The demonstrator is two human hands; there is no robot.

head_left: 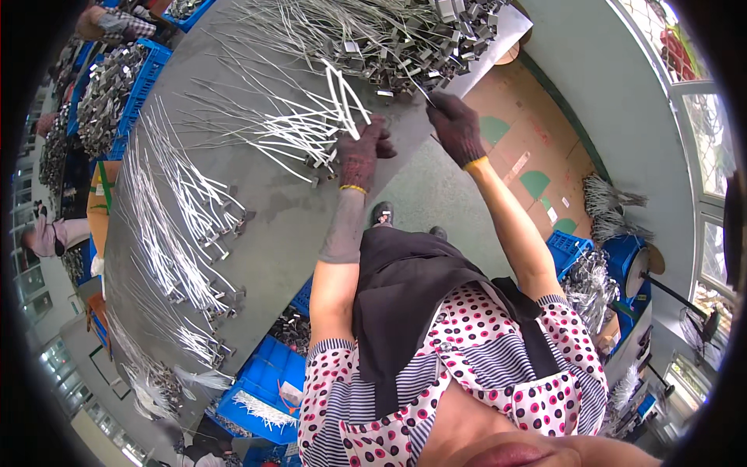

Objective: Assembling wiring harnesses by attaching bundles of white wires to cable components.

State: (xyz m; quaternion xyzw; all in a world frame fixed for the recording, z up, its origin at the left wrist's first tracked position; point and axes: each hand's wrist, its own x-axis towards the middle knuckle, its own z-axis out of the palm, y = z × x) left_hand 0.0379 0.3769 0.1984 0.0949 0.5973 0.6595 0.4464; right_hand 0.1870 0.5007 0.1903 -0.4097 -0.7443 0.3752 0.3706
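Note:
My left hand [362,156], in a dark knitted glove, is closed around a few short white sleeves [339,92] that stick up past its fingers. Just left of it, touching or nearly so, lies a bundle of white-sleeved wires [299,136] with small metal blocks at their near ends. My right hand [454,128], gloved too, is at the table's right edge, its fingers pinched on a thin wire [420,92] that runs toward the heap. Beyond both hands is a large heap of metal blocks [405,54] with long bare wires. My right fingertips are partly hidden.
More sleeved wire bundles [175,226] lie along the left of the grey table [272,257]. Blue crates [144,86] filled with blocks stand beyond its left side. Another blue crate [264,381] is near my left elbow. Cardboard [537,132] covers floor at right, beside a wall.

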